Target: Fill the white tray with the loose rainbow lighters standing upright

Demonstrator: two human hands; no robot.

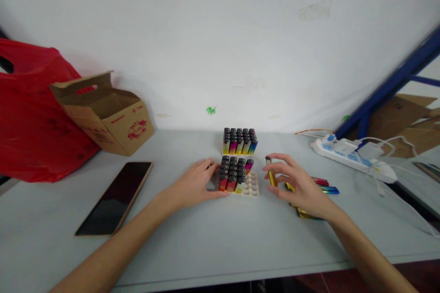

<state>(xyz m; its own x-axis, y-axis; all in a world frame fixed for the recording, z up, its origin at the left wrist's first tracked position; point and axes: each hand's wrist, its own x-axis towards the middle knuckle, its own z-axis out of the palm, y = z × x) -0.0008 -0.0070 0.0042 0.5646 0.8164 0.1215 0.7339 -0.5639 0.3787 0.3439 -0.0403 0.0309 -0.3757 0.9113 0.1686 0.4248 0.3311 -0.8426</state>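
"What is the right hand [292, 185] doing?"

"Its fingers and thumb pinch a gold lighter [271, 176], close to upright and slightly tilted, just to the right of the white tray [253, 189]. I can't tell whether its lower end touches the desk [213, 247]."

"And the left hand [192, 185]?"

"It curves around the left side of the tray, with the thumb by the near corner and the other fingers farther back, beside the standing lighters [232, 175]. Whether those fingers press or only rest there, I can't tell."

"How full is that tray?"

"Black-topped lighters fill its left part, a pink one leans at the back, and bare cups show on the right. Just behind it stands a second block of lighters [239, 142], near the wall [220, 55]."

"Any others?"

"Some loose lighters [311, 215], gold, red and blue, lie on the desk under and beside the right hand."

"What else is around?"

"A dark-screened tablet [115, 199] lies on the left, with an open cardboard box [129, 123] and a red bag [34, 114] behind it. A white power strip [355, 162] with plugs sits on the right."
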